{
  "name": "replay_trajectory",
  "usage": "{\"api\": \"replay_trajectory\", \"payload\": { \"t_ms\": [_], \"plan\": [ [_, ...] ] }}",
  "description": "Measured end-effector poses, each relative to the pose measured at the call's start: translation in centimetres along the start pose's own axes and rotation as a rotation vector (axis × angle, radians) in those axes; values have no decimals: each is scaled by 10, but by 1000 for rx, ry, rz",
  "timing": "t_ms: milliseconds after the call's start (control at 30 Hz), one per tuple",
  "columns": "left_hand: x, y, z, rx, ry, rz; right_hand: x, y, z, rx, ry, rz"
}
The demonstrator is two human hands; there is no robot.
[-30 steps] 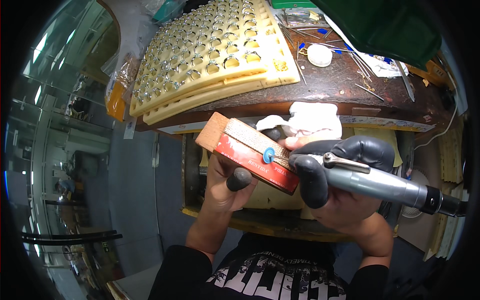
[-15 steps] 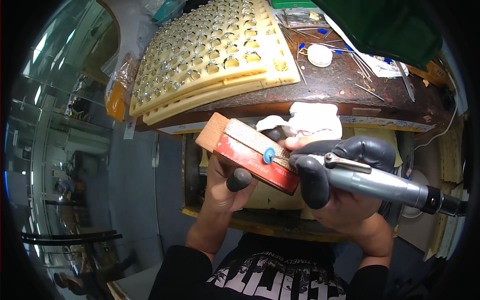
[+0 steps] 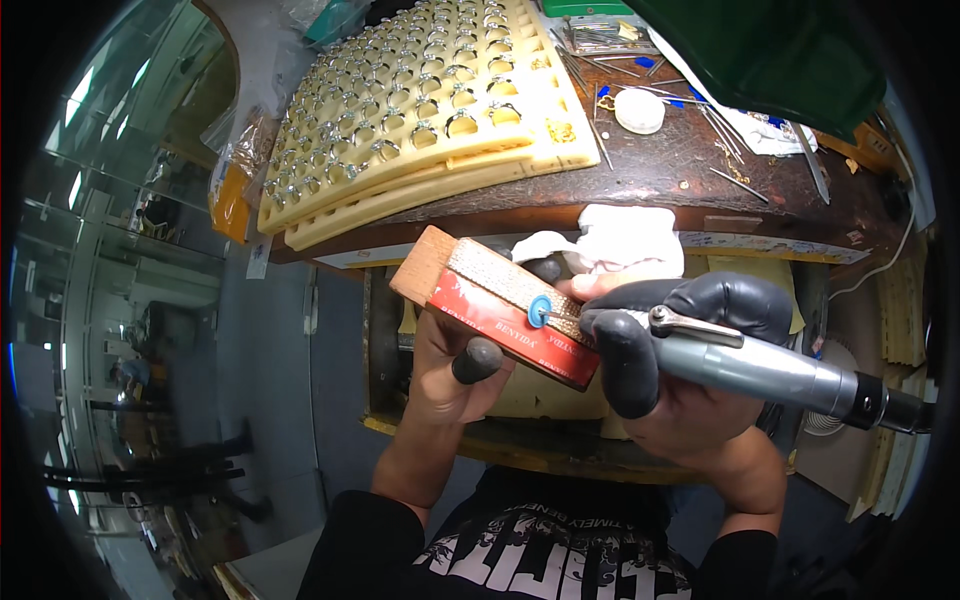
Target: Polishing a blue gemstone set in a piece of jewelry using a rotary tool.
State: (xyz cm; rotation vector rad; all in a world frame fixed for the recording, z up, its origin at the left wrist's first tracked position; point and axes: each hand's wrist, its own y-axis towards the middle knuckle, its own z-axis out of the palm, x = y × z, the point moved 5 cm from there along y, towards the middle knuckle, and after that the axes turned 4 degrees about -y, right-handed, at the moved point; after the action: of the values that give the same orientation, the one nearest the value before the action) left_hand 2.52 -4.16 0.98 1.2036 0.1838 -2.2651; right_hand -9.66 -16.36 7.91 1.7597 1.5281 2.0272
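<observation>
My left hand is closed around a sanding block, a wooden block with a red printed side and a rough, tan upper face. A black finger cot covers one of its fingertips. My right hand, with black coverings on its fingers, grips a silver rotary handpiece. On the handpiece's thin shaft sits a small blue polishing wheel, at the edge between the block's rough face and red side. Whether the wheel is spinning I cannot tell. White cloth shows just beyond my fingers.
Cream trays with rows of rings stand on the dark wooden bench. Nearby are a round white container, several thin metal tools and tweezers. A green lamp shade overhangs the upper right. An open drawer lies below my hands.
My hands, the block and the handpiece keep almost the same place. In the left background, a person's dark shape has shifted.
</observation>
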Motion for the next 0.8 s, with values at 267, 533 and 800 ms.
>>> {"api": "replay_trajectory", "payload": {
  "t_ms": [267,533,800],
  "plan": [
    [2,2,-1,23,-22,4,-3,1,0,-50,101,38],
    [3,0,-7,21,-23,14,-4,0,1,-20,32,-63],
    [-1,5,7,40,-22,16,-3,2,1,-21,68,-41]
  ]
}}
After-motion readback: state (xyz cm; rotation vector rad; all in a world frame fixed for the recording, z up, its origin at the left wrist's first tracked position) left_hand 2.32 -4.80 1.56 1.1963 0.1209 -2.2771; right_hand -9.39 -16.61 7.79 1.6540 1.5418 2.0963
